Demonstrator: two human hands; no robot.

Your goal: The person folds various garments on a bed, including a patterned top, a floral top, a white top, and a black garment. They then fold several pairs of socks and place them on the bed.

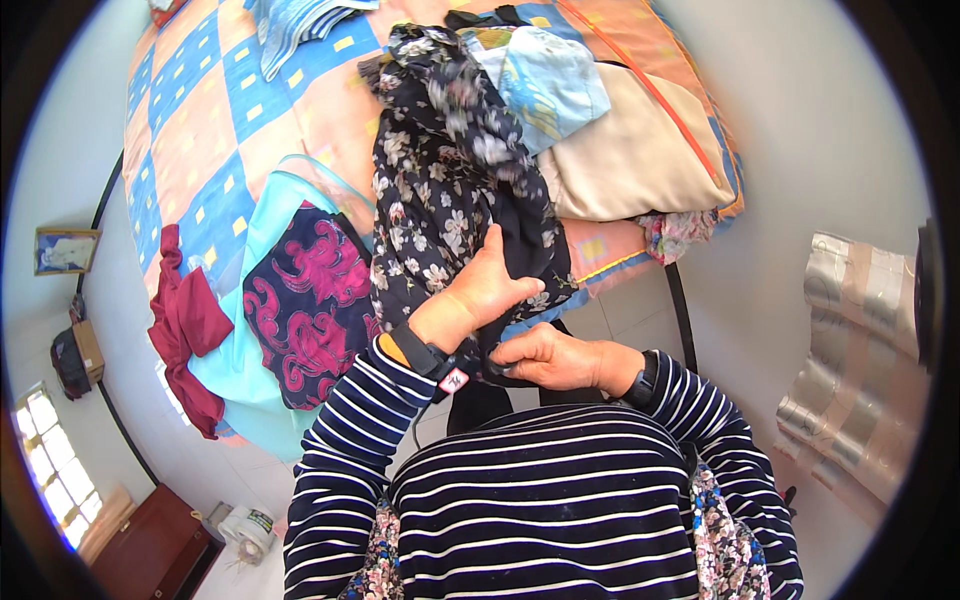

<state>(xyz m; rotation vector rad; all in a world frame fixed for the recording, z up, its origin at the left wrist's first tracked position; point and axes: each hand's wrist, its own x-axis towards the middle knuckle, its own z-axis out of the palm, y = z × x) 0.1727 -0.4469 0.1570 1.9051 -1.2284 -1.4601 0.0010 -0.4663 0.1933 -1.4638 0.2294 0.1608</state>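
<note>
A black garment with white flowers (427,202) lies on the near part of the bed, partly bunched, its near end hanging at the bed's edge. My left hand (487,285) rests on this fabric with thumb and fingers spread. Just right of it and nearer my body, my right hand (551,356) pinches the black cloth at the near edge. To the left lies a dark cloth with magenta swirls (307,307) on a light turquoise cloth (255,375). A maroon cloth (187,322) hangs further left. On the right are a cream cloth (637,150) and a light blue printed cloth (551,86).
The bed bears a blue and peach checked cover (217,172). A blue striped cloth (300,30) lies at its far side. An orange strap (645,82) crosses the cream cloth. A crumpled floral cloth (679,232) lies at the bed's right edge, near a wall.
</note>
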